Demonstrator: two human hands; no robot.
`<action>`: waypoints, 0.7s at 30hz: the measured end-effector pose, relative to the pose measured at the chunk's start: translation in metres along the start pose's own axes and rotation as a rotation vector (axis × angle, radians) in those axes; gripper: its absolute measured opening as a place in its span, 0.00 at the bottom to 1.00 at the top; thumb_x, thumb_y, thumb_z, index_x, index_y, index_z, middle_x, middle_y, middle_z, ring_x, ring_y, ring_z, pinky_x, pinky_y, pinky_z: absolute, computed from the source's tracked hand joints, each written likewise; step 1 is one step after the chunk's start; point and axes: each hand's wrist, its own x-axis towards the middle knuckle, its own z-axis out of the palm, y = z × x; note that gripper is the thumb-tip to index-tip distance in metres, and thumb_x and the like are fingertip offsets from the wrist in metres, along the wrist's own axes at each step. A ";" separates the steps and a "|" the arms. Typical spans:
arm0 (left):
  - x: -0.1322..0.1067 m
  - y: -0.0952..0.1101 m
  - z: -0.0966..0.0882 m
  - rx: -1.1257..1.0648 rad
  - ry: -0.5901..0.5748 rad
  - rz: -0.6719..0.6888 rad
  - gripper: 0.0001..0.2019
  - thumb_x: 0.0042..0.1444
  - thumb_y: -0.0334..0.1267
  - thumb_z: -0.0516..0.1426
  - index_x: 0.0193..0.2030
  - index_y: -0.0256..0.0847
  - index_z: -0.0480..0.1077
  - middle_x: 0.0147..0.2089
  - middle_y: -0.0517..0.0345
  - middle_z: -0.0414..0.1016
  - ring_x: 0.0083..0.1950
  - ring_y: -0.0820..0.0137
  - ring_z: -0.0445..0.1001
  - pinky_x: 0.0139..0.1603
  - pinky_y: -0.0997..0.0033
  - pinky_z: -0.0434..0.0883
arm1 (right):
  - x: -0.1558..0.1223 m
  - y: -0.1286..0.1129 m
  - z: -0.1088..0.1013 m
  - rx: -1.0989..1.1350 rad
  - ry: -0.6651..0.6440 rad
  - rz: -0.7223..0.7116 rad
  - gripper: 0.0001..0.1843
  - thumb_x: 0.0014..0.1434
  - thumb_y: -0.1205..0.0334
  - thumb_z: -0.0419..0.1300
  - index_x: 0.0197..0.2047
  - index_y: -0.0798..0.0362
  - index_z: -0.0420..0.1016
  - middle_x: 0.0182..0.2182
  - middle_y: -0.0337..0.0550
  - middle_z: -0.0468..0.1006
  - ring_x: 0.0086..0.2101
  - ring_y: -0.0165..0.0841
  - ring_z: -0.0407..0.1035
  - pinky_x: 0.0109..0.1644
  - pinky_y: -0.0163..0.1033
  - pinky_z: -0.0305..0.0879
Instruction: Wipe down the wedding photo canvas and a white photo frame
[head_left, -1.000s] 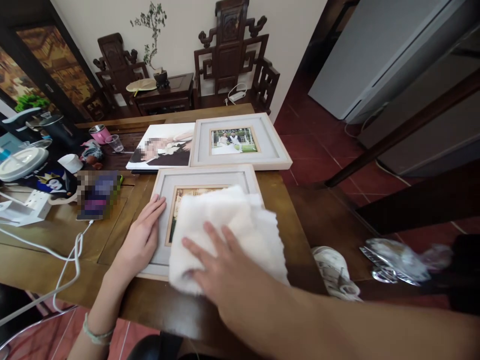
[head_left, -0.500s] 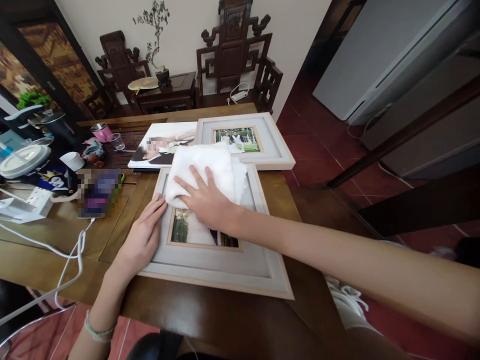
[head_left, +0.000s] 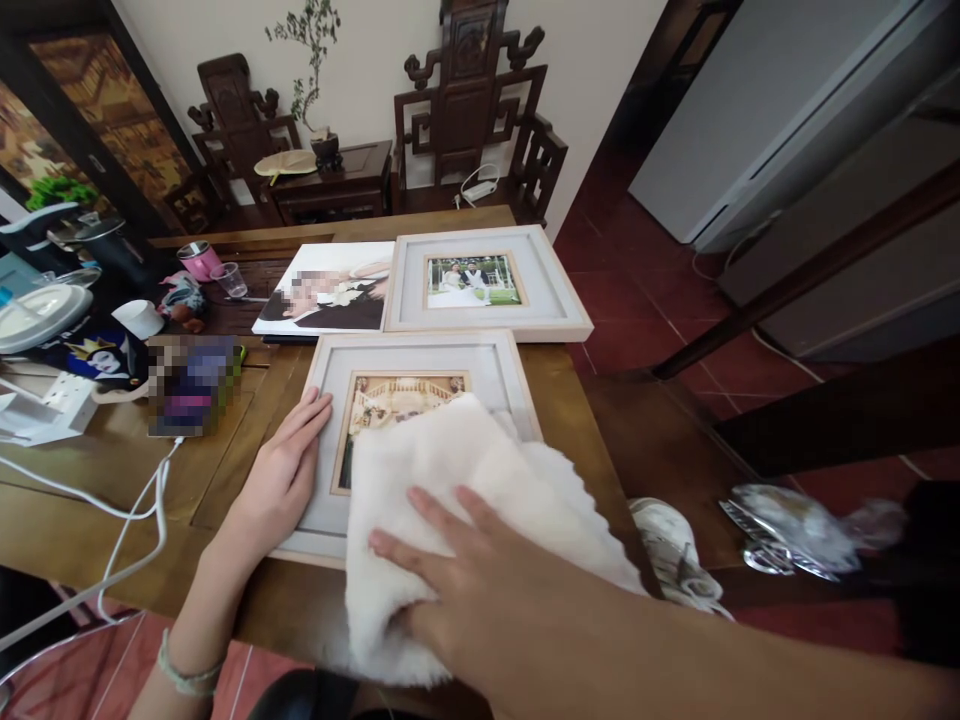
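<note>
A picture frame (head_left: 427, 352) with a pale wooden border and a photo in its middle lies flat on the brown table. My left hand (head_left: 289, 470) rests on its left edge, fingers stretched out and close together. My right hand (head_left: 457, 550) is on a fluffy white cloth (head_left: 480, 450), its fingers spread over the top and the thumb tucked into a fold. The cloth covers the frame's lower right part and hangs over its near edge. Part of the photo is hidden under it.
Behind lie a second frame (head_left: 559, 295) and a photo panel (head_left: 337, 310). To the left are a phone (head_left: 195, 385), white cables (head_left: 161, 490), a dark lidded cup (head_left: 97, 355), a pink mug (head_left: 199, 260) and a small clear cup (head_left: 231, 280). Carved chairs (head_left: 465, 110) stand beyond.
My right hand has drawn the cloth from the frame's upper part down towards me and to the right, uncovering the photo's top. My left hand has stayed on the frame's left edge.
</note>
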 end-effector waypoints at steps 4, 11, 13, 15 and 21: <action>0.001 0.001 0.000 -0.006 -0.008 0.000 0.22 0.67 0.34 0.44 0.64 0.29 0.64 0.68 0.42 0.63 0.73 0.61 0.53 0.72 0.53 0.52 | -0.006 0.020 -0.003 -0.084 0.005 0.173 0.22 0.54 0.70 0.62 0.52 0.50 0.79 0.67 0.48 0.56 0.65 0.66 0.46 0.60 0.75 0.52; 0.000 0.000 -0.001 -0.004 -0.008 0.009 0.22 0.67 0.33 0.44 0.64 0.31 0.63 0.68 0.43 0.62 0.73 0.61 0.52 0.72 0.51 0.53 | -0.004 0.098 -0.017 -0.524 0.344 0.463 0.30 0.53 0.82 0.57 0.57 0.53 0.74 0.68 0.50 0.54 0.65 0.62 0.47 0.63 0.72 0.48; 0.000 0.000 0.000 -0.001 -0.001 0.010 0.22 0.67 0.33 0.44 0.64 0.30 0.63 0.68 0.42 0.62 0.73 0.62 0.52 0.72 0.52 0.53 | -0.004 0.109 -0.016 -0.585 0.386 0.463 0.27 0.53 0.81 0.57 0.55 0.55 0.76 0.67 0.54 0.57 0.64 0.62 0.51 0.63 0.70 0.50; 0.001 0.000 0.001 0.005 0.004 0.009 0.22 0.67 0.33 0.44 0.64 0.30 0.63 0.68 0.42 0.62 0.73 0.62 0.53 0.72 0.52 0.54 | -0.006 0.105 -0.009 -0.594 0.364 0.429 0.25 0.52 0.77 0.60 0.54 0.55 0.78 0.66 0.57 0.60 0.62 0.63 0.56 0.62 0.67 0.53; 0.003 0.000 0.002 0.014 0.003 0.005 0.21 0.67 0.34 0.44 0.63 0.32 0.64 0.68 0.44 0.63 0.72 0.64 0.53 0.72 0.54 0.53 | -0.024 0.036 0.043 -0.445 0.507 0.217 0.12 0.55 0.57 0.63 0.41 0.49 0.83 0.57 0.57 0.72 0.53 0.64 0.68 0.52 0.68 0.65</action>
